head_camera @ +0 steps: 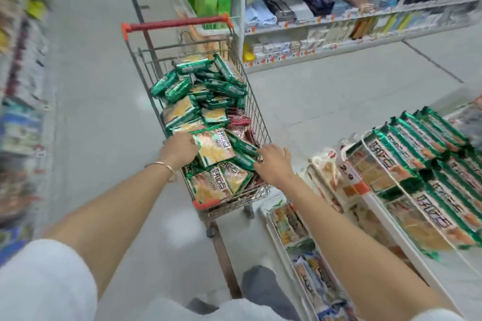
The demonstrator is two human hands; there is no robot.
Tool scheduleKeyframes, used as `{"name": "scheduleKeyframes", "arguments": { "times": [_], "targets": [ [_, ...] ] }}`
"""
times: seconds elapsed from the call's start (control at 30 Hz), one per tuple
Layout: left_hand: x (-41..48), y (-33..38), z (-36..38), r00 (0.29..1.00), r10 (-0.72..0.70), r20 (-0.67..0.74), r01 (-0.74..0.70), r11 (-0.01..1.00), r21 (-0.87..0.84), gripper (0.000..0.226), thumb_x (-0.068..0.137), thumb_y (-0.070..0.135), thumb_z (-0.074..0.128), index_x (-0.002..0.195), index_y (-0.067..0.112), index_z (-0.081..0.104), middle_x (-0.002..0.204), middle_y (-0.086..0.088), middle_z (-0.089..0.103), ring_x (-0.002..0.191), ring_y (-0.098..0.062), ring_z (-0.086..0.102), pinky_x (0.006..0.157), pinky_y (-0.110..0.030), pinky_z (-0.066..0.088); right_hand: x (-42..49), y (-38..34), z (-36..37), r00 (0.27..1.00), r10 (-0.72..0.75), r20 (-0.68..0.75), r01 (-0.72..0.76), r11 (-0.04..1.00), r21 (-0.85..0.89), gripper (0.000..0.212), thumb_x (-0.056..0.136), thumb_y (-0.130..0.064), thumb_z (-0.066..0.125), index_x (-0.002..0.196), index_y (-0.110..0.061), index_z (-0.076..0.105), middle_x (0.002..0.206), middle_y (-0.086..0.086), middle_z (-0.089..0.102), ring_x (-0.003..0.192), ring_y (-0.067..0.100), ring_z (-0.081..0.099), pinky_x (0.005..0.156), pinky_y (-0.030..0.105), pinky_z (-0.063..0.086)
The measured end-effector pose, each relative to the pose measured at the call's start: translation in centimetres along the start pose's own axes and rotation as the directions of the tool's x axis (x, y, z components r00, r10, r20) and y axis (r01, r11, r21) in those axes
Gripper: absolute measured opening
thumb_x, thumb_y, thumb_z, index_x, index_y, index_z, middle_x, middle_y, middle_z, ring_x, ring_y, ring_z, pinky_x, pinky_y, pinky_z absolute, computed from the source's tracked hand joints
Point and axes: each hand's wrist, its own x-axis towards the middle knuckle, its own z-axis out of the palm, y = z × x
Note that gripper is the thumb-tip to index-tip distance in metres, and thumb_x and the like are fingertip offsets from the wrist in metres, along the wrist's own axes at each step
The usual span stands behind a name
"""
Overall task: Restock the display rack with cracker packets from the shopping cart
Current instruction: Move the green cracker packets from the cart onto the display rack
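Reaching with both bare arms into a silver wire shopping cart with a red handle, left of a white wire display rack. Heaped in the cart up to the rim: flat rectangular cracker packets in glossy foil, green-bordered, with a pale yellow cracker picture and dark block lettering on the face. A few dark red packets wedged among them by the right wall.

Gripping with the left hand, fingers curled over the left edge of one topmost green-bordered packet at the near end of the heap; thin gold bangle on that wrist. Holding the right hand open, fingers spread, just beside the near-right packets; touching or not, cannot tell.

On the rack at right, the same green packets standing on edge in tight rows behind an orange-and-white price tag.
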Motion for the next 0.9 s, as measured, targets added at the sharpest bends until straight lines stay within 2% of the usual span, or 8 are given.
{"name": "scheduleKeyframes", "arguments": {
  "times": [0.13, 0.33, 0.5, 0.6, 0.7, 0.77, 0.83, 0.9],
  "targets": [
    [2.1, -2.0, -1.0, 0.997, -0.072, -0.036, 0.069, 0.994, -0.086, 0.025, 0.096, 0.027, 0.054, 0.111, 0.015, 0.069, 0.114, -0.009, 0.068, 0.104, -0.031, 0.063, 0.089, -0.041, 0.052, 4.6, -0.6, 0.7, 0.998, -0.031, 0.046, 0.029, 0.999, 0.031, 0.049, 0.094, -0.028, 0.059, 0.142, -0.019, 0.051, 0.148, 0.004, 0.048, 0.143, 0.024, 0.033, 0.12, 0.052, 0.013],
    [6.6, -2.5, -1.6, 0.978, -0.206, -0.034, 0.202, 0.974, -0.107, 0.032, 0.096, 0.02, 0.054, 0.123, 0.009, 0.066, 0.115, -0.011, 0.067, 0.096, -0.027, 0.063, 0.078, -0.034, 0.05, 13.8, 0.4, 2.1, 0.993, 0.044, 0.112, -0.061, 0.987, 0.147, 0.044, 0.09, -0.028, 0.065, 0.128, -0.008, 0.06, 0.129, 0.011, 0.064, 0.116, 0.028, 0.059, 0.099, 0.04, 0.049],
    [10.1, -1.6, -2.0, 0.967, -0.251, -0.049, 0.244, 0.963, -0.113, 0.028, 0.097, 0.019, 0.053, 0.12, 0.013, 0.067, 0.127, -0.013, 0.065, 0.066, -0.022, 0.057, 0.064, -0.029, 0.042, 17.6, 1.8, 6.2, 0.945, 0.113, 0.307, -0.139, 0.988, 0.064, 0.082, 0.082, -0.064, 0.063, 0.145, -0.014, 0.047, 0.142, 0.011, 0.053, 0.131, 0.03, 0.049, 0.104, 0.046, 0.047],
    [11.2, -0.8, -2.2, 0.962, -0.265, -0.067, 0.252, 0.955, -0.158, 0.026, 0.099, 0.019, 0.051, 0.119, 0.013, 0.067, 0.138, -0.013, 0.059, 0.053, -0.021, 0.054, 0.062, -0.036, 0.05, 18.0, 1.8, 7.6, 0.93, 0.084, 0.357, -0.166, 0.964, 0.208, 0.061, 0.096, -0.046, 0.059, 0.147, -0.013, 0.047, 0.126, 0.014, 0.066, 0.074, 0.014, 0.066, 0.061, 0.024, 0.052],
    [11.9, -0.4, -2.0, 0.961, -0.272, -0.048, 0.257, 0.944, -0.209, 0.026, 0.101, 0.016, 0.051, 0.12, 0.009, 0.067, 0.139, -0.011, 0.058, 0.085, -0.03, 0.067, 0.081, -0.042, 0.055, 17.7, 1.7, 7.3, 0.963, 0.203, 0.176, -0.263, 0.848, 0.461, 0.044, 0.101, -0.028, 0.05, 0.142, -0.012, 0.055, 0.08, 0.008, 0.072, 0.042, 0.008, 0.041, 0.039, 0.02, 0.031],
    [12.5, -0.3, -1.9, 0.953, -0.302, -0.029, 0.281, 0.913, -0.295, 0.024, 0.101, 0.016, 0.051, 0.115, 0.007, 0.069, 0.139, -0.01, 0.058, 0.098, -0.029, 0.067, 0.087, -0.043, 0.055, 17.2, 1.3, 5.5, 0.942, 0.334, 0.022, -0.273, 0.729, 0.627, 0.036, 0.099, -0.021, 0.048, 0.13, -0.012, 0.064, 0.068, -0.002, 0.064, 0.042, 0.004, 0.041, 0.042, 0.024, 0.032],
    [13.2, 0.2, -1.9, 0.928, -0.371, 0.027, 0.336, 0.803, -0.492, 0.025, 0.102, 0.017, 0.052, 0.117, 0.003, 0.066, 0.138, -0.012, 0.058, 0.095, -0.026, 0.067, 0.086, -0.044, 0.056, 16.3, 0.9, 3.4, 0.941, 0.323, -0.099, -0.14, 0.64, 0.756, 0.031, 0.098, -0.014, 0.048, 0.122, -0.018, 0.067, 0.088, -0.005, 0.068, 0.057, -0.004, 0.055, 0.055, 0.024, 0.046],
    [13.5, 1.0, -2.0, 0.895, -0.411, 0.172, 0.405, 0.589, -0.699, 0.034, 0.103, 0.023, 0.054, 0.129, 0.002, 0.059, 0.137, -0.015, 0.059, 0.1, -0.024, 0.066, 0.087, -0.038, 0.057, 15.2, 0.7, 2.0, 0.957, 0.171, -0.233, 0.06, 0.671, 0.739, 0.034, 0.098, -0.008, 0.051, 0.128, -0.017, 0.065, 0.122, -0.01, 0.062, 0.105, -0.008, 0.058, 0.097, 0.022, 0.049]
  ]
}}
